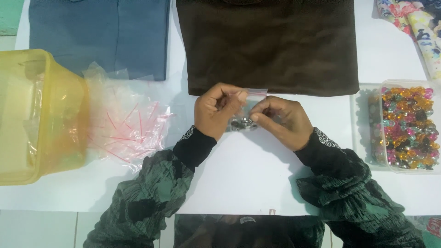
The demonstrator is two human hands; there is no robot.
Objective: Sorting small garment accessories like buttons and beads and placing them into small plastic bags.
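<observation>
My left hand [215, 110] and my right hand [281, 120] meet over the white table [248, 170], both pinching the top of a small clear zip bag [248, 110] with a red strip along its mouth. Dark beads lie at the bottom of the small bag, between my two hands. My fingers hide most of the bag's sides.
A pile of empty clear zip bags [126, 124] lies at left beside a yellow plastic tub [39, 115]. A clear box of mixed coloured beads [409, 126] stands at right. Folded blue cloth [101, 34], brown cloth [268, 43] and a floral cloth [420, 25] lie at the back.
</observation>
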